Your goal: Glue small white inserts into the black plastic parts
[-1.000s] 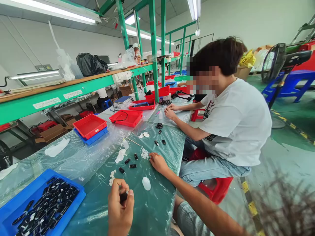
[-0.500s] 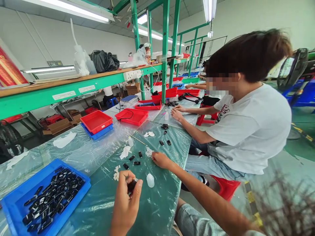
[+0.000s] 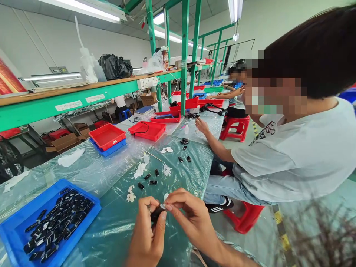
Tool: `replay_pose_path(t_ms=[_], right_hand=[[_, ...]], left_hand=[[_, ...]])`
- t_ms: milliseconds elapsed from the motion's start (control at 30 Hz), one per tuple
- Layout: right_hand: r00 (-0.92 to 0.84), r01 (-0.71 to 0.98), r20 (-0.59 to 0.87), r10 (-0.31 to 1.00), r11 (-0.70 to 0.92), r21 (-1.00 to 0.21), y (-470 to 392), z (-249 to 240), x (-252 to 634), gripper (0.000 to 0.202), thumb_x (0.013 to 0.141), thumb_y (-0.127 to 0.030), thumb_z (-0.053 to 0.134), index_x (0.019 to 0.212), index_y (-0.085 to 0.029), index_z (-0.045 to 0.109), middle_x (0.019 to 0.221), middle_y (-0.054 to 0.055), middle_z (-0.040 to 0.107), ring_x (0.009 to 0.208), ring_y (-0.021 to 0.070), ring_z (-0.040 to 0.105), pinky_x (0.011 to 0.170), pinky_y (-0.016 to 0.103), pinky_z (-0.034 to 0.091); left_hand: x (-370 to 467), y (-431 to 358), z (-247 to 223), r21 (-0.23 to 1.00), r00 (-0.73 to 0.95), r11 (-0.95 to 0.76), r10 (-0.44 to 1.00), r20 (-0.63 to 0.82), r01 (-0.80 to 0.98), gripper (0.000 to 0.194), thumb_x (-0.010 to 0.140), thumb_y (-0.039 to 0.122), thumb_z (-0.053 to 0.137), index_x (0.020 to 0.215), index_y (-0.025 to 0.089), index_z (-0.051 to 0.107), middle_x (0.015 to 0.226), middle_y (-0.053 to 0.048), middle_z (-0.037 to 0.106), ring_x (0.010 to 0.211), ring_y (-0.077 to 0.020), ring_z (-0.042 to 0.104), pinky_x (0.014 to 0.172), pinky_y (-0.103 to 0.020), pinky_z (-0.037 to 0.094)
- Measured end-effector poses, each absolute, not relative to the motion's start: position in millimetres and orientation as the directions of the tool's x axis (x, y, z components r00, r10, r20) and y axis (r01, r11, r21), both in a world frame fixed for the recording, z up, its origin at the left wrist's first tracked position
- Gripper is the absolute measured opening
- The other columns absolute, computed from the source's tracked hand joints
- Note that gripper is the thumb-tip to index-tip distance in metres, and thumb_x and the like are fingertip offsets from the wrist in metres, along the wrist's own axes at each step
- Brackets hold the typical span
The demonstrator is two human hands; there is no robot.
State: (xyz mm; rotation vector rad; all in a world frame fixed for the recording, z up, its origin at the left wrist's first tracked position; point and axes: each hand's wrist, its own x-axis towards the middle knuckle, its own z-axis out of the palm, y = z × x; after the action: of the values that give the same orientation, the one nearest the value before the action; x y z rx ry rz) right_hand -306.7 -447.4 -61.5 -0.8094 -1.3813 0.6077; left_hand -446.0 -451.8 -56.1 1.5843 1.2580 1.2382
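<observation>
Between the fingers of my left hand (image 3: 147, 231) is a small glossy black piece (image 3: 158, 213), mostly covered by the grip. My right hand (image 3: 191, 215) meets it, thumb and forefinger pinched at its upper end, where a pale spot shows. Whatever that pinch holds is too small to name. Just behind the right fingers, a translucent white object (image 3: 166, 196) is mostly hidden. Beyond my hands lie several black pieces (image 3: 152, 182), a heap of tiny white bits (image 3: 167, 170) and some cream-coloured squares (image 3: 130, 194).
A blue tray (image 3: 93, 213) full of black pieces stands at left. Crumpled tissue (image 3: 139, 170), a small bottle (image 3: 146, 158) and a thin stick (image 3: 153, 156) lie farther back. Red trays (image 3: 107, 136) stand beyond. A co-worker in a white shirt (image 3: 292, 148) sits close on the right.
My right hand has come back from the heap of white bits to the black piece in my left hand. The co-worker has leaned closer, and the view has shifted slightly.
</observation>
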Motion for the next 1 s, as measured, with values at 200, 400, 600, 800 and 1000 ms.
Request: replay_pose_path(t_ms=[200, 400, 600, 800, 1000], right_hand=[[0.117, 0.296, 0.710, 0.694, 0.658, -0.692, -450.4, -61.1, -310.0, 0.024, 0.087, -0.008, 0.063, 0.100, -0.027, 0.068, 0.081, 0.000, 0.071, 0.070, 0.0130, 0.066, 0.061, 0.024, 0.055], [0.069, 0.330, 0.701, 0.710, 0.647, -0.688, -450.9, -56.8, -307.3, 0.021, 0.088, -0.009, 0.062, 0.098, -0.027, 0.069, 0.080, 0.001, 0.069, 0.069, 0.0130, 0.065, 0.060, 0.024, 0.054], [0.060, 0.143, 0.631, 0.773, 0.619, -0.772, -452.3, -57.2, -304.3, 0.022, 0.090, -0.011, 0.062, 0.098, -0.029, 0.073, 0.089, 0.001, 0.072, 0.082, 0.0129, 0.069, 0.071, 0.024, 0.056], [0.157, 0.080, 0.618, 0.770, 0.614, -0.785, -451.6, -62.3, -312.4, 0.021, 0.086, -0.013, 0.067, 0.097, -0.030, 0.073, 0.085, 0.000, 0.073, 0.078, 0.0136, 0.069, 0.069, 0.025, 0.056], [0.159, 0.035, 0.632, 0.759, 0.635, -0.771, -450.3, -64.4, -311.3, 0.021, 0.086, -0.013, 0.069, 0.096, -0.030, 0.075, 0.084, 0.000, 0.073, 0.077, 0.0128, 0.069, 0.069, 0.024, 0.056]], left_hand=[[-443.8, -457.1, -47.7, 0.916, 0.062, -0.259, 0.966, 0.253, 0.306, 0.013, 0.095, 0.042, 0.048, 0.097, 0.029, 0.045, 0.078, 0.004, 0.051, 0.066, -0.0175, 0.050, 0.065, -0.032, 0.044], [-442.6, -458.0, -45.5, 0.908, 0.062, -0.259, 0.965, 0.253, 0.329, 0.013, 0.094, 0.042, 0.047, 0.098, 0.030, 0.044, 0.078, 0.005, 0.050, 0.065, -0.0183, 0.048, 0.066, -0.033, 0.042], [-442.3, -460.1, -51.1, 0.915, 0.020, -0.213, 0.975, 0.219, 0.343, 0.017, 0.093, 0.046, 0.047, 0.099, 0.030, 0.044, 0.091, 0.001, 0.057, 0.099, -0.0250, 0.062, 0.075, -0.034, 0.047], [-438.0, -460.5, -53.7, 0.964, -0.058, -0.182, 0.979, 0.196, 0.192, 0.027, 0.088, 0.054, 0.056, 0.095, 0.029, 0.046, 0.093, 0.001, 0.060, 0.089, -0.0212, 0.063, 0.081, -0.035, 0.052], [-441.1, -459.8, -51.2, 0.982, -0.029, -0.121, 0.992, 0.126, 0.145, 0.037, 0.084, 0.060, 0.062, 0.096, 0.029, 0.044, 0.088, 0.001, 0.062, 0.088, -0.0213, 0.064, 0.078, -0.032, 0.054]])
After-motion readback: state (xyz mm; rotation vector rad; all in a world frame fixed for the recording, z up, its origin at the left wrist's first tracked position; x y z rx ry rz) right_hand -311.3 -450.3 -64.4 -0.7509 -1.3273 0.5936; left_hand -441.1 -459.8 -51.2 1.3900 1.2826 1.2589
